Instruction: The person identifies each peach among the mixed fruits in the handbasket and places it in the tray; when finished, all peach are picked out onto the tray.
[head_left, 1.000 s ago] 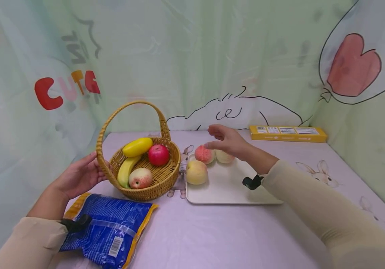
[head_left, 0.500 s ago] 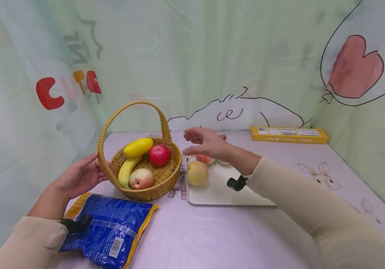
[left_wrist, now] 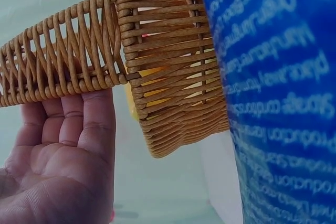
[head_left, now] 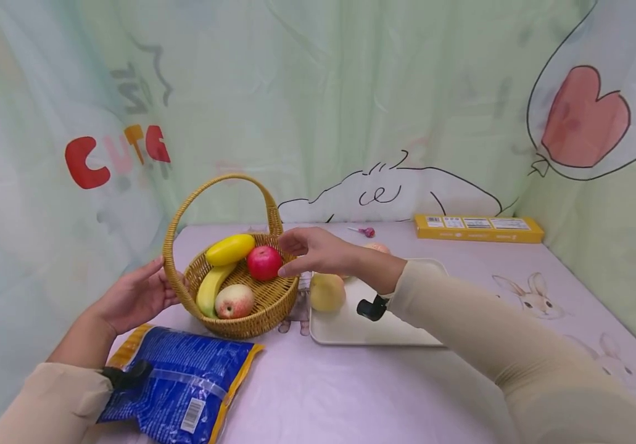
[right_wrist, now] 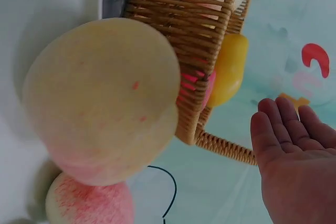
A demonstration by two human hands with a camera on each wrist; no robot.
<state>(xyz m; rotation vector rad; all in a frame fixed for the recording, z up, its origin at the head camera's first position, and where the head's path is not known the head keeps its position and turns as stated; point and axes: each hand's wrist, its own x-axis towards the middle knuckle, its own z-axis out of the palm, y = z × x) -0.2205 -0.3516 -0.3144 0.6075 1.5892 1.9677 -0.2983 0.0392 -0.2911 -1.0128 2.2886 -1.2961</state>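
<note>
A wicker basket (head_left: pixel 262 324) with a tall arched handle stands left of centre. It holds a red apple (head_left: pixel 264 263), a banana (head_left: pixel 213 290), a smooth yellow oblong fruit (head_left: pixel 231 250) and a cream-and-red peach-like fruit (head_left: pixel 234 301). At the handle's near-left base is my left hand (head_left: pixel 137 296); its loosely extended fingers (left_wrist: pixel 71 119) pass behind the handle in the left wrist view. My right hand (head_left: pixel 320 251), fingers relaxed and holding nothing, hovers at the basket's right side by the red apple and the handle's far end. In the right wrist view its palm (right_wrist: pixel 304 182) shows.
A cream tray (head_left: pixel 362 333) right of the basket bears a yellowish peach (head_left: pixel 327 293) and other peaches (right_wrist: pixel 89 203), partly behind my right arm. A blue package (head_left: pixel 179 382) lies in front of the basket. Farther back are a lollipop (head_left: pixel 369 232) and a long yellow box (head_left: pixel 479 229).
My right hand has moved left from above the tray's peaches to the basket's right side, uncovering the lollipop. My left hand has stayed at the handle, and the fruits have not moved.
</note>
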